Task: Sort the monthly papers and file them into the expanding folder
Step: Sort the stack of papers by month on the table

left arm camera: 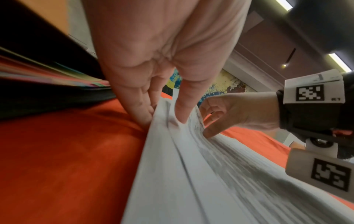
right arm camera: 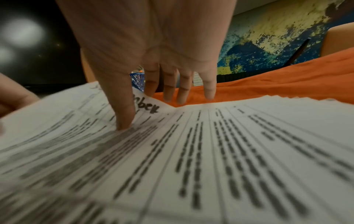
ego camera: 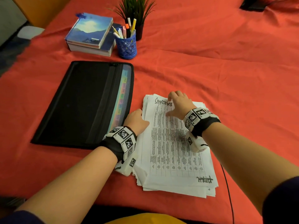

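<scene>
A stack of printed papers [ego camera: 174,151] lies on the red cloth, its top sheet headed "September". My left hand [ego camera: 136,119] is at the stack's left edge. In the left wrist view the left hand [left arm camera: 162,119] pinches that edge of the papers [left arm camera: 210,174], thumb on top and fingers underneath. My right hand [ego camera: 175,105] rests near the far end. Its thumb [right arm camera: 124,124] presses the top sheet [right arm camera: 191,151], and its straight fingers reach past the far edge, where the sheet buckles up slightly. The black expanding folder [ego camera: 84,102] lies flat to the left, coloured tabs along its right side.
Behind the folder stand stacked books [ego camera: 90,34], a blue mesh pen cup [ego camera: 127,46] and a potted plant [ego camera: 137,13]. A thin black cable [ego camera: 228,183] runs along the stack's right side. The red cloth [ego camera: 226,70] stretches far to the right.
</scene>
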Available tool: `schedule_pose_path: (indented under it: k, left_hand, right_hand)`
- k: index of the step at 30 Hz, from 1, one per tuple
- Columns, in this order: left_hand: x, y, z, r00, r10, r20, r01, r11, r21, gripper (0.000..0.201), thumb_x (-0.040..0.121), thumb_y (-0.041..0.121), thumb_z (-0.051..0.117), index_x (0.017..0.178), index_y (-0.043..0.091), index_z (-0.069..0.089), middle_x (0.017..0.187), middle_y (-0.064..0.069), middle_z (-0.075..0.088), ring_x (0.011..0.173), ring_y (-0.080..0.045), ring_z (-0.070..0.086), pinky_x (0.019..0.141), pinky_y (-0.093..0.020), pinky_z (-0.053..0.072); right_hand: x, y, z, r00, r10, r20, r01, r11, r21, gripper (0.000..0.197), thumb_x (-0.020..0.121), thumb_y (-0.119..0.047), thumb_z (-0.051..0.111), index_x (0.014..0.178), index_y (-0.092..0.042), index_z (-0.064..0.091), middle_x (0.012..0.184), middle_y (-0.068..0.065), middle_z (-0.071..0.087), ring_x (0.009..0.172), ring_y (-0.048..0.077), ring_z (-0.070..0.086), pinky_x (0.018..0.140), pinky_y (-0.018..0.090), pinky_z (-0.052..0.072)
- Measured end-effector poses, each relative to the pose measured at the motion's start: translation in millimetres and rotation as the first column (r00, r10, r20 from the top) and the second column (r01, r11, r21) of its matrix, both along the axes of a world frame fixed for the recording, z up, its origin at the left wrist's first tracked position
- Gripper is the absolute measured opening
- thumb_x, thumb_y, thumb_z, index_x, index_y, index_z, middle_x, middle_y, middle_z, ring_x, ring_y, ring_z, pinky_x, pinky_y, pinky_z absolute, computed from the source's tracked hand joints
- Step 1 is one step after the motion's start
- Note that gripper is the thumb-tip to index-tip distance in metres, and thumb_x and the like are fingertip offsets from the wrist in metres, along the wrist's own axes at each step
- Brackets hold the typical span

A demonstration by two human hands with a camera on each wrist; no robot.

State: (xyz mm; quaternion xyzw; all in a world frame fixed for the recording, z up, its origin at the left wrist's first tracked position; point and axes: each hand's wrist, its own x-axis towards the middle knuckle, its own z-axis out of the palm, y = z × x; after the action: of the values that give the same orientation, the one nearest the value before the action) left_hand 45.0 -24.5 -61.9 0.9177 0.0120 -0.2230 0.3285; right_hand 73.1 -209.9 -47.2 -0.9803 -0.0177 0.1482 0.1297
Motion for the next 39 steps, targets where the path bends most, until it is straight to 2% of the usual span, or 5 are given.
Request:
schedule_pose_path:
  k: [7,13,25,34,39]
  left_hand:
    - [9,7,3,1.0,0.0,0.0,0.0,0.995,-0.098,0.021,0.086,0.014,0.056,0.101,0.005,0.067,0.101,-0.013,0.068,0.093,-0.029,0.063,0.086,-0.041,0.051]
    - [16,7,14,0.975,0.118,0.187,-0.099,0.989,-0.108,0.022,0.087,0.002,0.048,0.095,0.017,0.061,0.091,-0.006,0.058,0.089,-0.023,0.056,0.085,-0.035,0.048]
    - [31,-16,-5,0.968,-0.035,0.248,0.041,0.999,-0.017,0.032,0.079,0.016,0.065,0.11,0.015,0.055,0.117,-0.007,0.05,0.105,-0.025,0.052,0.093,-0.035,0.044]
    - [25,-5,4,0.979,-0.099,0.177,0.144,0.954,-0.263,0.01,0.083,0.008,0.059,0.091,0.004,0.065,0.087,-0.016,0.068,0.082,-0.027,0.063,0.084,-0.045,0.052]
    - [24,6,6,0.976,-0.182,0.12,0.207,0.945,-0.255,0.032,0.081,-0.005,0.051,0.097,0.012,0.073,0.096,-0.003,0.073,0.092,-0.018,0.066,0.092,-0.036,0.051]
  right_hand:
    - [3,4,4,0.98,0.185,0.075,-0.191,0.978,0.089,0.019,0.078,-0.024,0.069,0.079,-0.022,0.05,0.103,0.001,0.059,0.099,0.022,0.049,0.086,0.035,0.04]
    - [-17,-17,19,0.99,0.122,0.074,-0.134,0.974,0.185,0.026,0.085,-0.01,0.061,0.11,-0.012,0.062,0.1,0.005,0.065,0.089,0.02,0.059,0.077,0.024,0.042]
    - [-53,-21,-3,1.0,0.01,0.023,-0.013,0.99,0.138,0.023,0.087,-0.021,0.059,0.108,-0.011,0.061,0.11,0.004,0.062,0.1,0.021,0.056,0.078,0.022,0.037]
    - [-46,-30,4,0.961,0.007,0.278,-0.081,0.963,0.258,0.012,0.076,-0.011,0.071,0.083,-0.005,0.064,0.138,0.012,0.044,0.127,0.029,0.038,0.106,0.037,0.026]
    - [-35,-24,8,0.971,0.149,0.189,-0.187,0.961,0.204,0.011,0.079,-0.011,0.067,0.09,-0.008,0.064,0.095,0.006,0.066,0.094,0.025,0.059,0.094,0.037,0.036]
